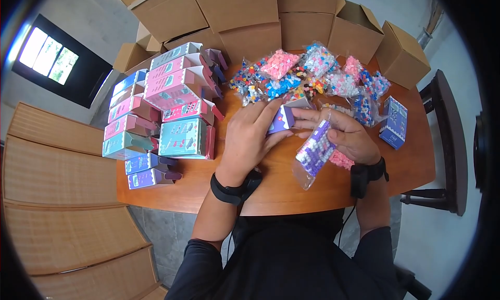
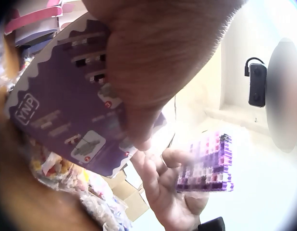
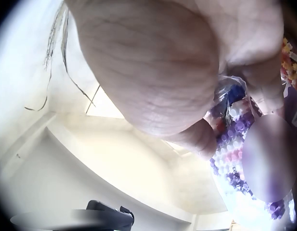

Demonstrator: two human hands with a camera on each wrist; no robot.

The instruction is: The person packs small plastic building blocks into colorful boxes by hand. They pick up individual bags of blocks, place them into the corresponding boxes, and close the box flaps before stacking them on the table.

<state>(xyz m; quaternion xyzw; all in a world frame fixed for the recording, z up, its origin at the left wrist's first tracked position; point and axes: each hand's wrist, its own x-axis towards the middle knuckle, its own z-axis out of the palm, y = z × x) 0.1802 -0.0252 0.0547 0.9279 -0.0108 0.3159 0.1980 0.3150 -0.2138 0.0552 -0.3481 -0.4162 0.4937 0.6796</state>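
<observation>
In the head view my left hand [image 1: 242, 138] grips a small purple carton [image 1: 282, 120] over the table's front half. The left wrist view shows the printed face of this purple carton [image 2: 57, 103], with small pictures and "YNP" on it. My right hand [image 1: 351, 137] pinches a clear bag of purple and white bricks [image 1: 315, 150] between thumb and fingers. Its other fingertips reach to the carton's end, where a pale flap stands out. Up close in the right wrist view, the bag [image 3: 231, 144] hangs below the thumb and shows some pink pieces too.
Stacked pink, teal and purple cartons [image 1: 179, 86] stand at the left. Bags of coloured bricks [image 1: 281, 65] lie heaped at the back, with a pink bag [image 1: 341, 160] near the right hand. Another purple carton [image 1: 394, 123] is at the right. Brown cardboard boxes [image 1: 250, 42] line the rear.
</observation>
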